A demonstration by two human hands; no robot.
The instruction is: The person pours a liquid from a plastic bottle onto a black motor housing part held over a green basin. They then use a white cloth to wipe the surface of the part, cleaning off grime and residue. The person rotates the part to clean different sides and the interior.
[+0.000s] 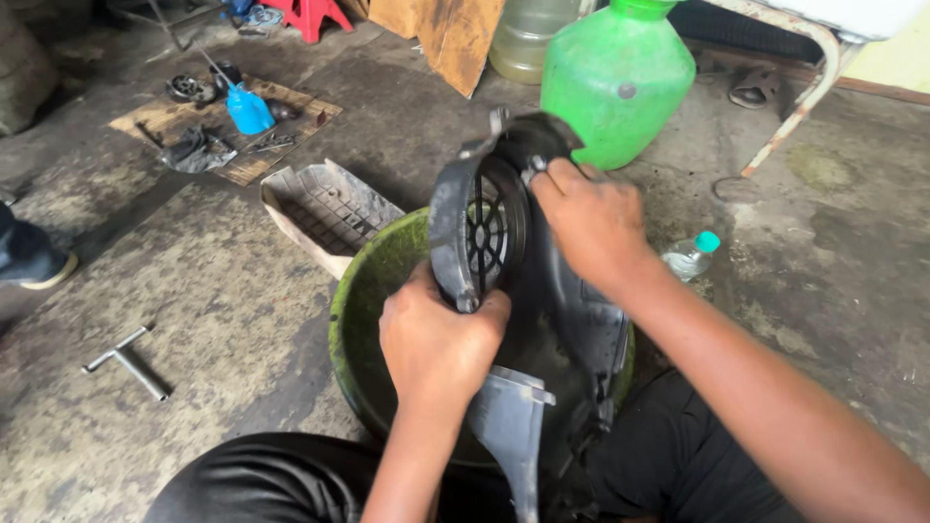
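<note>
A dirty black plastic fan cover [481, 228] with a round grille is held upright over a green basin [373, 276]. My left hand [436, 339] grips its lower rim. My right hand [591, 223] clasps the back of the cover near the top. A grey flat plastic part [509, 426] leans in the basin below my left hand. My knees in dark trousers frame the basin at the bottom of the view.
A big green jug [615, 77] and a clear jug [523, 39] stand behind the basin. A small bottle [690, 257] lies at right, a ribbed tray panel [325, 208] at left. A T-shaped wrench [126, 360] lies on the concrete; a blue oil can [249, 109] rests on cardboard.
</note>
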